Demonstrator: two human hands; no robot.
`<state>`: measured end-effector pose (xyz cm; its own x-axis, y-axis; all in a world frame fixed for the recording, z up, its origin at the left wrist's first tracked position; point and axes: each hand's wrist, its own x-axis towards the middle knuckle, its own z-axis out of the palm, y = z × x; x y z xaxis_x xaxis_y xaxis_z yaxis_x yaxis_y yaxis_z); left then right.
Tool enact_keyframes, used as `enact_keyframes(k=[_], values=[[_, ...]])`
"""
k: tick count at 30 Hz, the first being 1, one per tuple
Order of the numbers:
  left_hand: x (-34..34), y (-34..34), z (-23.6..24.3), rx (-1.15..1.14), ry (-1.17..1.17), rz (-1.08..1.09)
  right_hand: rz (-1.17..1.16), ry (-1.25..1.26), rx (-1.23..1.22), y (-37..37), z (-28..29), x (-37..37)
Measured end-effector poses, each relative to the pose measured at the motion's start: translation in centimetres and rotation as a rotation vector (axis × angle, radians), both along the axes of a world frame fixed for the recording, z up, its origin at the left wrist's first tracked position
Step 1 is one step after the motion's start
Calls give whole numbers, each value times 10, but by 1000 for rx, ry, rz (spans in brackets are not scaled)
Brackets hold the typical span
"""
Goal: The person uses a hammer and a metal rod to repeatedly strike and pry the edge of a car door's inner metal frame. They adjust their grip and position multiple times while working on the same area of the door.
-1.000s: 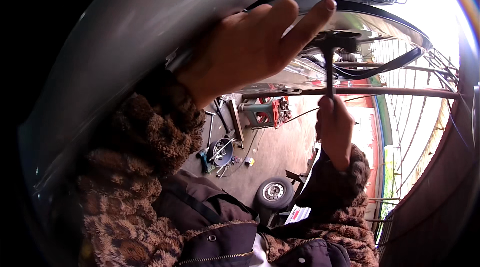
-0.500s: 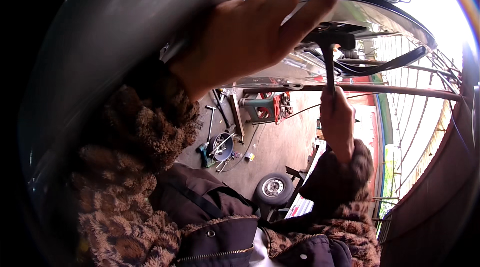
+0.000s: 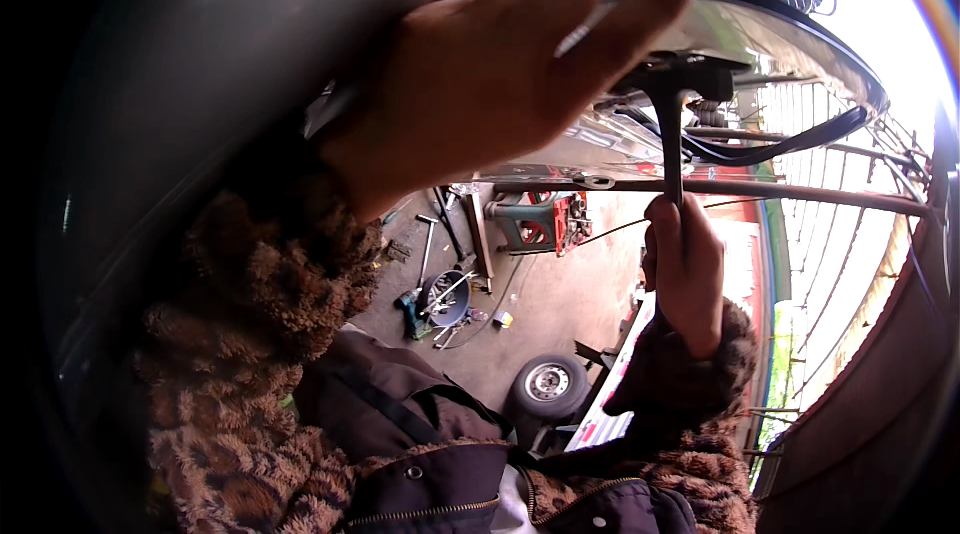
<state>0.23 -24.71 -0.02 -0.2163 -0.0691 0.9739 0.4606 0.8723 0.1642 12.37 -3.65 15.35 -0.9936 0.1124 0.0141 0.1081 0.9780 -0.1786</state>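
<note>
My left hand (image 3: 470,84) reaches across the upper middle, against the edge of a glossy vehicle body panel (image 3: 270,34). One finger stretches out to the right and another is bent. The remaining fingers are partly hidden behind the hand. My right hand (image 3: 690,269) is wrapped round the handle of a dark hammer (image 3: 672,139), held upright. The hammer's head is close under the outstretched left finger, by a dark recess in a shiny curved panel (image 3: 770,39). Whether it touches the panel, I cannot tell.
Below stand a green-and-red stool (image 3: 535,224) and a dark bowl of tools (image 3: 447,296), with a power drill (image 3: 410,314) beside it. A wheel (image 3: 550,384) lies on the floor. A brown metal bar (image 3: 800,196) crosses at right.
My right hand and the hammer have shifted slightly right and down. The left wrist sits a little further left, its finger still stretched out. The whole view has shifted slightly.
</note>
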Motion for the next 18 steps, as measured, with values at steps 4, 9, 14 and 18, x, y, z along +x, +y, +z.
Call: enact_keyframes(k=[4, 9, 14, 18], values=[[-2, -11, -7, -31, -107, -75, 175, 123, -48, 3, 4, -20], [3, 11, -7, 79, -178, -255, 225, 312, -370, 37, -9, 36], [-1, 7, 13, 102, -114, -260, 207, 437, -585, 80, -85, 69], [-7, -9, -28, 63, -82, -216, -241, 285, -791, 79, -188, 71]])
